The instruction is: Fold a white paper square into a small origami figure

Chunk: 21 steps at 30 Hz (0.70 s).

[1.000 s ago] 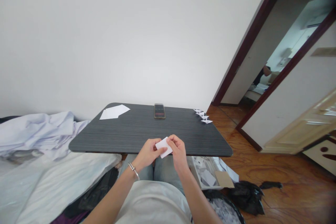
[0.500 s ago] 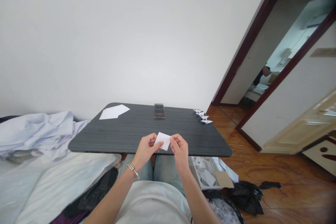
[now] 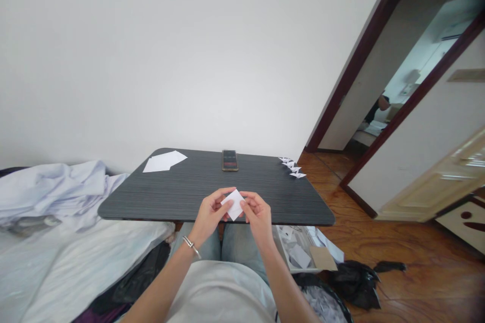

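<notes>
- The small white folded paper square (image 3: 235,201) has turned to a diamond, one corner pointing away from the body, and the right thumb has come onto its face; this seems to give both hands an even hold.
- Left hand (image 3: 209,213) and right hand (image 3: 259,215) are nearly closed, pinching the square's opposite sides between thumbs and fingers.
- The square sits between them, above the near edge of the dark wood-grain table (image 3: 170,194).
- Beyond the grip lies a dark phone (image 3: 229,160); farther left, flat white paper sheets (image 3: 163,162); farther right, small pointed white paper figures (image 3: 291,165).
</notes>
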Each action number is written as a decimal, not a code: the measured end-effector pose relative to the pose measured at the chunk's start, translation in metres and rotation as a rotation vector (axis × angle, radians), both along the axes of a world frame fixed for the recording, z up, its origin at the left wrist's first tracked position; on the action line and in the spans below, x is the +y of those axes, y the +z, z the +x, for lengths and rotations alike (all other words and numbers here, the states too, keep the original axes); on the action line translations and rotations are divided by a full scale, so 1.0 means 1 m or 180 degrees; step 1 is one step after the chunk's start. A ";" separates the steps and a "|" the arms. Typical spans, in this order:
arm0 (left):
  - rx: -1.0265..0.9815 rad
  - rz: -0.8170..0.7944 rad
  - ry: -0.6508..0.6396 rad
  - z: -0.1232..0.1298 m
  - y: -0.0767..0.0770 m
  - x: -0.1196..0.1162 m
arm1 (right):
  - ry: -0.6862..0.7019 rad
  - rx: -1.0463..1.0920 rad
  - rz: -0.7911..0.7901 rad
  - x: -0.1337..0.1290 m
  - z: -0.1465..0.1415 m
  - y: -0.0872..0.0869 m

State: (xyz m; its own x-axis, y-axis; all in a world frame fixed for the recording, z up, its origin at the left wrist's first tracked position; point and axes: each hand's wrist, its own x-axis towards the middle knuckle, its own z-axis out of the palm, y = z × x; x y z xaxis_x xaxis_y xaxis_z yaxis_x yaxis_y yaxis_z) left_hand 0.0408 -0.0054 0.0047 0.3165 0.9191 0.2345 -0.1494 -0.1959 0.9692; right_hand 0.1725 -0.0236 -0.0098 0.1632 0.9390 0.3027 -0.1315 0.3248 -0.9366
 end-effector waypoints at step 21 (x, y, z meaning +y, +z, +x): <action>-0.0555 -0.0422 -0.0239 -0.002 0.003 0.002 | 0.0161 0.0086 -0.0083 -0.005 0.001 0.001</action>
State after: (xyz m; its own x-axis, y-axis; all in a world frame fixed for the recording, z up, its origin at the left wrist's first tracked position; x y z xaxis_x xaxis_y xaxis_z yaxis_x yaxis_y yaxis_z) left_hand 0.0384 -0.0031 0.0074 0.3506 0.9209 0.1703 -0.3261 -0.0504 0.9440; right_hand 0.1733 -0.0287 -0.0084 0.1229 0.9538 0.2741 -0.1724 0.2925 -0.9406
